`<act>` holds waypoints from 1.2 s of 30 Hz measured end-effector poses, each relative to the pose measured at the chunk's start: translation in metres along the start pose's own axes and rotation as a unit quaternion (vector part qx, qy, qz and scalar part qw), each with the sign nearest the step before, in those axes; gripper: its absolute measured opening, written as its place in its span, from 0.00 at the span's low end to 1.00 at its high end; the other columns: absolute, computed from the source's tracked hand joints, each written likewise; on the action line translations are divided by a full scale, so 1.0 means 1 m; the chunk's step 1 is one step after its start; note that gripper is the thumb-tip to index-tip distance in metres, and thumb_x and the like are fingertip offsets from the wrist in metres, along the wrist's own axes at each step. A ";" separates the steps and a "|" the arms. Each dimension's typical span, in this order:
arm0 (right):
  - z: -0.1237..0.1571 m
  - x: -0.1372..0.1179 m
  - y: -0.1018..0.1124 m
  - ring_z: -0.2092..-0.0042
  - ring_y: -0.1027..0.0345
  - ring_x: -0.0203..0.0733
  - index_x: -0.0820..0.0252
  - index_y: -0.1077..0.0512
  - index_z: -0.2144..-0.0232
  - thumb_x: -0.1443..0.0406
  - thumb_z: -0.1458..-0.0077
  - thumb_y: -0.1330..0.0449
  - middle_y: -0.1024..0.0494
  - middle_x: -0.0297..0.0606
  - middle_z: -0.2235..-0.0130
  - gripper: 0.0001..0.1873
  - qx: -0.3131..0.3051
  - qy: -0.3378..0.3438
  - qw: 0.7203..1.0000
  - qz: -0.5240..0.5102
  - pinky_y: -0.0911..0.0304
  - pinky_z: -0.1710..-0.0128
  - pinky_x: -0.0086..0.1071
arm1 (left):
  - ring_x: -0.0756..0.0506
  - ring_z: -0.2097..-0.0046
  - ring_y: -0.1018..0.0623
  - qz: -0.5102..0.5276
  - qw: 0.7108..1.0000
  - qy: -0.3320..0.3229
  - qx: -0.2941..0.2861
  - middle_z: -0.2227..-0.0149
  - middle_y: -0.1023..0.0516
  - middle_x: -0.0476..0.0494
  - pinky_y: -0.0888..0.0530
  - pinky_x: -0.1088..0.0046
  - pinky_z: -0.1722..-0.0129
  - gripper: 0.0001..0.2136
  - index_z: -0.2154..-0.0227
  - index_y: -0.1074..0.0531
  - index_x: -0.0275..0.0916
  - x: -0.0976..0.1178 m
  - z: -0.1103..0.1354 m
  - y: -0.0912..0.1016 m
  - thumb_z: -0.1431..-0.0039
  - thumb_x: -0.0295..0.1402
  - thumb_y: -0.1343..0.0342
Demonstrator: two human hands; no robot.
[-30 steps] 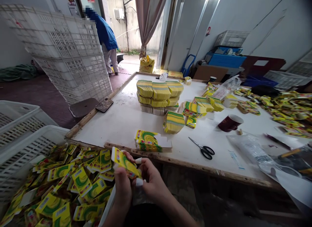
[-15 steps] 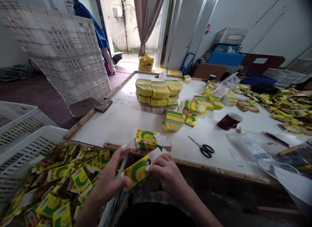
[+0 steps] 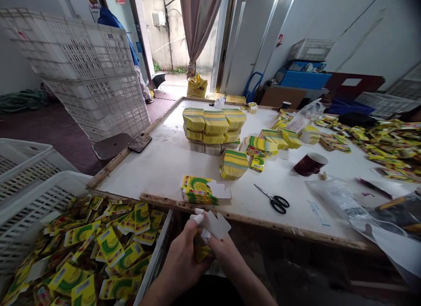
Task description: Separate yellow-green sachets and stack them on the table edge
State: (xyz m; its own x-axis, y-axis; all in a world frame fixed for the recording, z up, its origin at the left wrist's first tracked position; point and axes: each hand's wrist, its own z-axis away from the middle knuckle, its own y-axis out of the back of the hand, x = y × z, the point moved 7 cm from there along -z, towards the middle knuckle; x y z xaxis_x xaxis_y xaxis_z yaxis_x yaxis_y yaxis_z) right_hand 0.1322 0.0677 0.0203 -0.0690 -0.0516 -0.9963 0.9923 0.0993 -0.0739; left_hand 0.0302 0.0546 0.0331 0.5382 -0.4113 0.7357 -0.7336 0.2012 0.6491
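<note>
Between my two hands, just off the table's front edge, is a yellow-green cardboard box [image 3: 214, 226] with its white flaps up. My left hand [image 3: 187, 247] is closed around its left side, with white wraps on the fingertips. My right hand [image 3: 219, 249] grips the box from the right, thumb near the flaps. Most of the printed face is hidden by the fingers. Just beyond, a small stack of flat boxes [image 3: 199, 190] lies on the table edge. At lower left, a white crate [image 3: 161, 244] holds many yellow-green boxes [image 3: 110, 244].
On the white table [image 3: 158, 165] stand bundled stacks of yellow cards or cartons [image 3: 213, 126]. Scissors [image 3: 278, 203], a dark mug [image 3: 309, 163] and a plastic bag [image 3: 338, 201] lie to the right. A phone [image 3: 140, 142] rests at the left edge, near stacked crates [image 3: 88, 69].
My left hand has moved right from beside the crate and closed on the box. The box has come nearer to me and turned, its white flaps now upward. The person in blue is further behind the crates.
</note>
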 end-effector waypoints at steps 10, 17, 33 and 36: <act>-0.004 -0.004 -0.002 0.46 0.33 0.53 0.55 0.31 0.47 0.47 0.47 0.42 0.24 0.43 0.49 0.30 -0.020 -0.014 0.999 -0.040 0.40 0.44 0.46 | 0.44 0.59 0.22 0.020 0.999 0.031 -0.014 0.57 0.24 0.47 0.26 0.69 0.60 0.24 0.53 0.46 0.46 -0.005 -0.004 0.004 0.50 0.29 0.42; -0.002 -0.014 -0.002 0.49 0.30 0.50 0.56 0.35 0.43 0.53 0.41 0.47 0.23 0.42 0.51 0.26 -0.040 0.021 0.998 0.052 0.37 0.46 0.43 | 0.41 0.57 0.22 0.050 0.995 0.081 -0.038 0.56 0.24 0.43 0.26 0.65 0.59 0.28 0.48 0.51 0.44 -0.013 -0.006 0.000 0.50 0.29 0.45; 0.006 -0.020 0.006 0.35 0.49 0.47 0.57 0.47 0.36 0.72 0.40 0.51 0.41 0.44 0.35 0.30 -0.056 0.130 0.960 0.243 0.50 0.36 0.46 | 0.38 0.48 0.28 -0.007 0.998 0.049 0.030 0.51 0.30 0.36 0.29 0.55 0.49 0.27 0.50 0.43 0.39 -0.024 -0.006 0.014 0.56 0.24 0.47; 0.010 -0.022 0.001 0.32 0.58 0.48 0.58 0.54 0.34 0.70 0.40 0.49 0.50 0.45 0.33 0.34 -0.105 0.155 0.945 0.267 0.54 0.36 0.47 | 0.40 0.51 0.25 0.009 0.997 0.078 0.022 0.53 0.27 0.40 0.27 0.59 0.52 0.24 0.51 0.40 0.40 -0.027 -0.005 0.020 0.54 0.26 0.45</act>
State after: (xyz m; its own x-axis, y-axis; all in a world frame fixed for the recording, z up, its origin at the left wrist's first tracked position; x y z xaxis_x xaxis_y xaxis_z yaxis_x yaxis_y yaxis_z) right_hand 0.1356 0.0587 0.0427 0.3776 0.3522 -0.8564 0.8540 0.2249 0.4691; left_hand 0.0031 0.0739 0.0274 0.5808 -0.2636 0.7702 -0.7590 0.1669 0.6294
